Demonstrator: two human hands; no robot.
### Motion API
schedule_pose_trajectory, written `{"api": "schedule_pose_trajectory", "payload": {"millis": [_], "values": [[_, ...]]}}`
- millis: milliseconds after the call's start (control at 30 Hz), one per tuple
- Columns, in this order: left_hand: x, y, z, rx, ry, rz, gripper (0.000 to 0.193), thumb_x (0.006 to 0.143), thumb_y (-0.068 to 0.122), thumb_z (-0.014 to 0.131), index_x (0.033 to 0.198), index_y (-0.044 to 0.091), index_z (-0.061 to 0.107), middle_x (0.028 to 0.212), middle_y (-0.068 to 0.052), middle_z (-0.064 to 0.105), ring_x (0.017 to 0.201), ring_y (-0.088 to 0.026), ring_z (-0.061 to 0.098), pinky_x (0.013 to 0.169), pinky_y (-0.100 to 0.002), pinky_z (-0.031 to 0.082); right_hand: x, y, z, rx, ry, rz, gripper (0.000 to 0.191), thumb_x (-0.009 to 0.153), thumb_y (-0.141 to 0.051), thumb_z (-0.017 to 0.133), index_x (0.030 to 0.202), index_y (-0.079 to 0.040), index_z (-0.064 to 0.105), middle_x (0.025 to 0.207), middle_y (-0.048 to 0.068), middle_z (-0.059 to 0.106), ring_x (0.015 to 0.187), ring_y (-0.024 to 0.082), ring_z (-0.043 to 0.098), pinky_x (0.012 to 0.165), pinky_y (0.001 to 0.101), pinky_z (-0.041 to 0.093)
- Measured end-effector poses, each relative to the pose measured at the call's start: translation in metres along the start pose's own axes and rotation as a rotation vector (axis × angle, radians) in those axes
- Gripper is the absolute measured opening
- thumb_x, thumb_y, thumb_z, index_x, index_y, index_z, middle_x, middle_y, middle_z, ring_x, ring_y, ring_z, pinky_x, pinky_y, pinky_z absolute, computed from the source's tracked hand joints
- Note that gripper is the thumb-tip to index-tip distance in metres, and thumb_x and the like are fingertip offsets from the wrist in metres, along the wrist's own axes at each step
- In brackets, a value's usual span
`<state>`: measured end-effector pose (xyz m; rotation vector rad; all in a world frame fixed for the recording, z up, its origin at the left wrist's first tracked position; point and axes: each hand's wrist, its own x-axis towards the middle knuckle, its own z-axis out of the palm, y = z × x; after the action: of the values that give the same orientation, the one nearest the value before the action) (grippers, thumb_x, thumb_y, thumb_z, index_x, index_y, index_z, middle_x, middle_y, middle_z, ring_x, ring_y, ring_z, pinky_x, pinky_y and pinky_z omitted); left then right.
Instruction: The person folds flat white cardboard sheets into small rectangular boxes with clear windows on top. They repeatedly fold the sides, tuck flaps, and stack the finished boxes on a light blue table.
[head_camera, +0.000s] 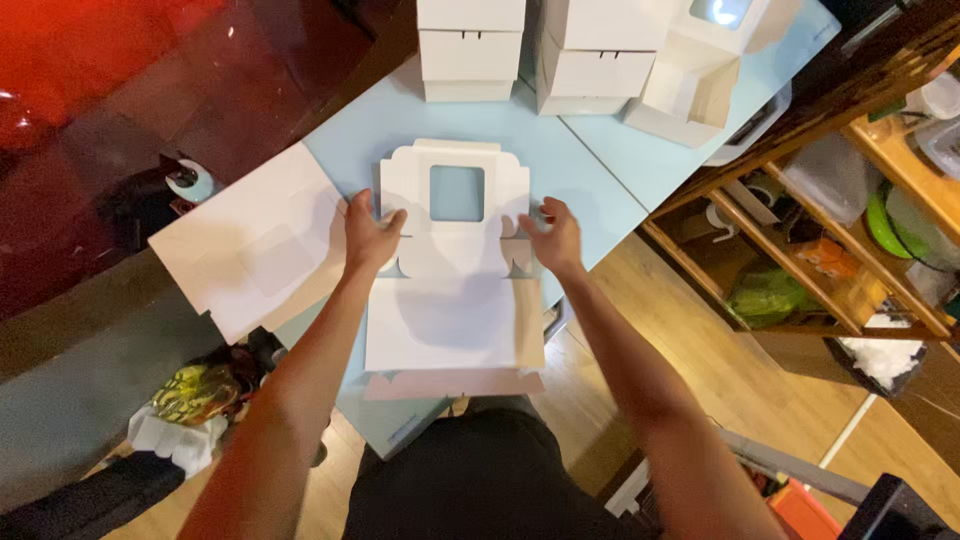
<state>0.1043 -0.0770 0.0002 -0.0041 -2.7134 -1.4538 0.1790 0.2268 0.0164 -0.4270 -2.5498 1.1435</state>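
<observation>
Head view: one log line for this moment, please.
left hand on left flap of flat white box blank | right hand on right flap | blank on blue table | stack of blanks left | folded boxes behind

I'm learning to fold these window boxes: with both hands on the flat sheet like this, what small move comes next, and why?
Probably fold the side flaps up. The left hand and right hand each press a side of the flat white box blank, which lies unfolded on the pale blue table, near finished boxes.
</observation>
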Motion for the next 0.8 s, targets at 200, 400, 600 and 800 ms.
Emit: {"api": "schedule_pose_trajectory", "payload": {"millis": [200,400,600,800], "values": [[0.026,0.041,0.019,-0.12,0.054,-0.402,0.037,0.078,0.017,0.083,0.111,0.002,0.076,0.108,-0.015,0.079,0.093,-0.026,0.075,0.083,-0.035,0.057,0.044,-0.034,0.035,0.093,-0.015,0.683,0.048,0.074,-0.032,0.088,0.113,-0.005,0.08,0.096,0.007,0.079,0.085,0.019,0.073,0.08,0.0336,0.057],[0.006,0.048,0.072,0.041,0.256,0.125,0.056,0.088,-0.009,0.054,0.143,0.0,0.06,0.138,-0.026,0.064,0.129,-0.038,0.062,0.112,-0.041,0.048,0.021,-0.04,0.078,0.058,0.298,-0.129,0.037,0.097,-0.008,0.06,0.133,-0.007,0.071,0.129,0.015,0.072,0.119,0.028,0.067,0.104,0.0346,0.056],[0.004,0.04,0.094,0.289,-0.074,0.401,0.079,0.087,0.007,0.068,0.149,-0.017,0.026,0.152,-0.045,0.033,0.142,-0.058,0.027,0.116,-0.059,0.024,0.007,-0.035,0.091,-0.299,-0.133,-0.439,0.083,0.089,-0.022,0.071,0.153,0.01,0.03,0.158,0.033,0.035,0.149,0.05,0.033,0.118,0.0567,0.032],[-0.033,0.008,0.015,0.199,0.155,0.044,0.055,0.088,0.025,0.08,0.129,-0.001,0.056,0.127,-0.022,0.063,0.124,-0.041,0.055,0.11,-0.053,0.043,-0.019,-0.033,0.027,-0.198,0.056,-0.088,0.072,0.089,-0.04,0.078,0.139,0.005,0.051,0.135,0.025,0.059,0.122,0.046,0.054,0.099,0.0566,0.048]]}}
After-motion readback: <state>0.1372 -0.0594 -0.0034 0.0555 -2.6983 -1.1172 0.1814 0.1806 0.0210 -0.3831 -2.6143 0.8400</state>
